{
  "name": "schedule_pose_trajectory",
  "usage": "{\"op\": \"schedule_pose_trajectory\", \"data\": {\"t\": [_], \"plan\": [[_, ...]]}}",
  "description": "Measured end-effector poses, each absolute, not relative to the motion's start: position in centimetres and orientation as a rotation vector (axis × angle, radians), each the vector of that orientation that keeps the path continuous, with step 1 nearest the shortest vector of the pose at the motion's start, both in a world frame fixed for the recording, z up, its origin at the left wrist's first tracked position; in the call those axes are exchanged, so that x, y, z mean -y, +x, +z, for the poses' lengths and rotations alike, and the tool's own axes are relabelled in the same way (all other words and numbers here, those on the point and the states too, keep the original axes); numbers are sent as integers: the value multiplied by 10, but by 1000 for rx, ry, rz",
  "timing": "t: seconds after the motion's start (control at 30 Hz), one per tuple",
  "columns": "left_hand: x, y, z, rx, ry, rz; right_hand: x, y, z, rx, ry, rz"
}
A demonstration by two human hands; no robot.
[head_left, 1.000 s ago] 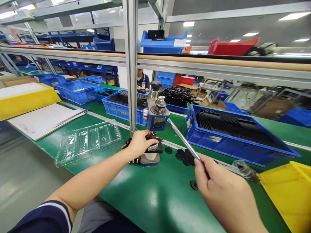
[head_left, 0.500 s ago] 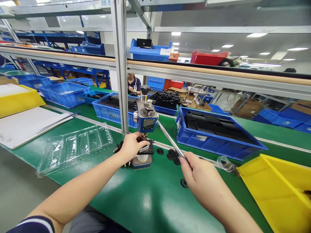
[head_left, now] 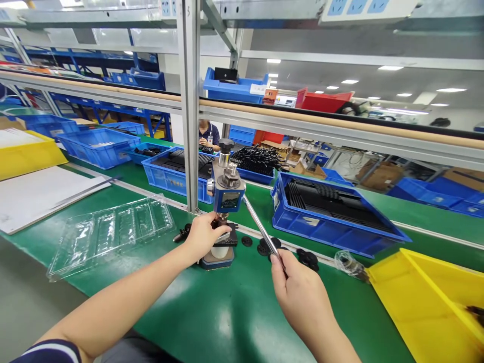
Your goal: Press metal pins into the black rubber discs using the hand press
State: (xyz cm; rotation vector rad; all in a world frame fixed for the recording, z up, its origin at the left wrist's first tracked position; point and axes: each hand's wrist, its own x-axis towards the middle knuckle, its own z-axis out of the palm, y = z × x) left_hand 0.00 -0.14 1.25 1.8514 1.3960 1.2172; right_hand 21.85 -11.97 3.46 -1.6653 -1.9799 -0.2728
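A small blue arbor press stands on the green workbench, with a black knob on top and a dark block above its base. My left hand is at the block under the ram, fingers closed; what they pinch is mostly hidden, though a small silvery piece shows beneath the thumb. Wrapped around the press's metal lever is my right hand, with the lever slanting down toward me. Several black round discs lie on the bench to the right of the press.
A clear plastic blister tray lies left of my left arm. Blue bins of black parts line the back, beside a metal upright. At the right stands a yellow bin. Another person sits beyond the frame.
My right hand has moved down and slightly left, swinging the lever to a steeper slant. My left hand stays at the press. The view has shifted slightly.
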Motion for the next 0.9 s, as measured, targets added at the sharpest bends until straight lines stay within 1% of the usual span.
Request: {"op": "schedule_pose_trajectory", "data": {"t": [0.1, 0.33, 0.4, 0.63, 0.9], "plan": [[0, 0, 11, -1420, 1862, 1199, 121, 218, 36, 1969, -1681, -252], [-2, -2, 10, -1400, 1866, 1174, 115, 209, 11, 1817, -1597, -546], [-1, -2, 12, -1400, 1870, 1168, 114, 209, 11, 1829, -1599, -539], [0, 0, 13, -1436, 1880, 1190, 120, 212, 31, 1919, -1645, -361], [-1, 2, 7, -1441, 1882, 1221, 114, 211, 10, 1836, -1593, -542]]}}
